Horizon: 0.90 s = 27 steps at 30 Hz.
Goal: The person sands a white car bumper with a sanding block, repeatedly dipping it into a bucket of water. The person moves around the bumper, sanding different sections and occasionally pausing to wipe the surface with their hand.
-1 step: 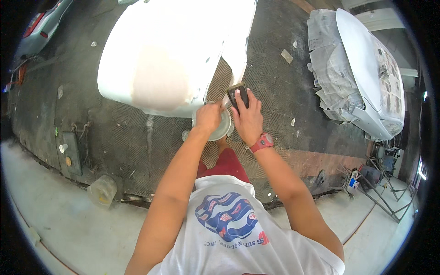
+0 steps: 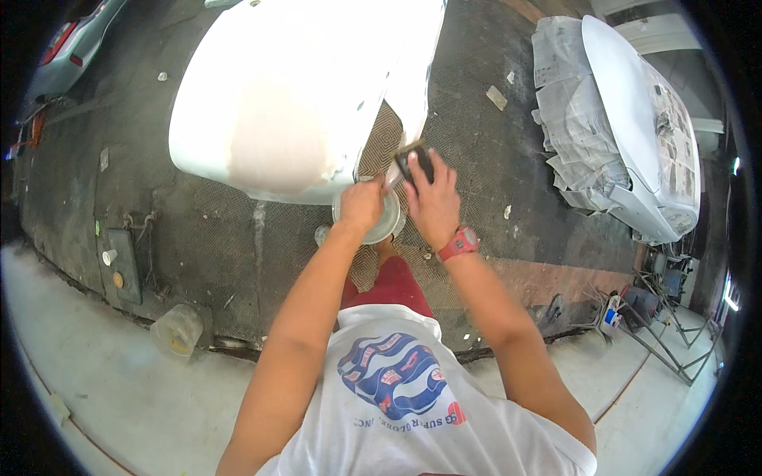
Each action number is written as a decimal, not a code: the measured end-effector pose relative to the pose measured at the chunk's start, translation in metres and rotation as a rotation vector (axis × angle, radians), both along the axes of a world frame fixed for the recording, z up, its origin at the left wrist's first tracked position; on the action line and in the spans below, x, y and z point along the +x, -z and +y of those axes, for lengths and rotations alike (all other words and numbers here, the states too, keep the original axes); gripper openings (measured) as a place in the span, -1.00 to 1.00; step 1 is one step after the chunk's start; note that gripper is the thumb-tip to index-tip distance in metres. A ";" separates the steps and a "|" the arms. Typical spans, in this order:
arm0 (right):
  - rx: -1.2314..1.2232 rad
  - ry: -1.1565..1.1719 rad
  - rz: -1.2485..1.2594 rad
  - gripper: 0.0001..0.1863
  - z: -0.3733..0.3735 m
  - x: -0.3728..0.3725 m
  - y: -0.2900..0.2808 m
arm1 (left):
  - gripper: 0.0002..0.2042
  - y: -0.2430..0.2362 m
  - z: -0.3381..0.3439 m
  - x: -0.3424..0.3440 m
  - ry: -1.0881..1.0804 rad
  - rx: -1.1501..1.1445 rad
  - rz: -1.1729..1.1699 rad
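Panel: white body panel [image 2: 298, 71], taken as landmark; a beige patch [image 2: 278, 139] is borne on its near end.
Strip: narrow white strip [image 2: 412, 119] at the panel's right side, reaching toward the wearer.
Right hand: dark block [image 2: 422, 164] with a yellowish edge is gripped by the right hand [image 2: 434, 205], fingers bent over it, right of the panel's near end; whether the strip is touched cannot be told.
Left hand: curled closed, the left hand [image 2: 362, 205] is placed just beside the panel's near right corner; the strip's pale lower end seems to be pinched there.
Bowl: round bowl [image 2: 390, 216] is set below the left hand, just nearer than the panel.
Block work: rubbing of the strip is judged to be in hand, the block being slightly blurred.
Next stroke: steady support from the left hand and flat, even block pressure would be called for.
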State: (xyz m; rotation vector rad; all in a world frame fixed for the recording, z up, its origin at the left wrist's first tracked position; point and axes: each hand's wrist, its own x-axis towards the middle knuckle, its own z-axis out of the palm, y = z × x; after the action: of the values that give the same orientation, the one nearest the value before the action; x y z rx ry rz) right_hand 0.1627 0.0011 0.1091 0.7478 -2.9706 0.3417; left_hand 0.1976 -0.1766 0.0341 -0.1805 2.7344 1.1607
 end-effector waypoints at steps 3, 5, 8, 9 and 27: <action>-0.108 0.123 0.091 -0.28 -0.027 -0.087 -0.032 | -0.77 0.007 0.002 -0.007 0.003 0.014 0.007; -0.175 0.158 0.164 -0.29 -0.033 -0.096 -0.023 | -0.77 0.003 0.001 -0.010 0.006 0.006 -0.007; -0.156 0.098 0.114 -0.29 -0.025 -0.024 0.009 | -0.78 -0.002 -0.006 -0.015 0.022 0.008 -0.031; -0.106 0.126 0.008 -0.32 -0.028 -0.004 0.008 | -0.78 0.000 -0.006 -0.014 0.030 -0.001 -0.026; -0.267 0.251 0.122 -0.32 -0.049 -0.088 -0.021 | -0.75 0.000 -0.005 -0.017 0.070 -0.005 -0.024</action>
State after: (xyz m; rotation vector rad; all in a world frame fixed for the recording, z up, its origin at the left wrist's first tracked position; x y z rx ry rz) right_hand 0.0748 -0.0477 0.1296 0.3504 -2.7809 0.6328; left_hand 0.1806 -0.1820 0.0337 -0.0981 2.7004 1.1265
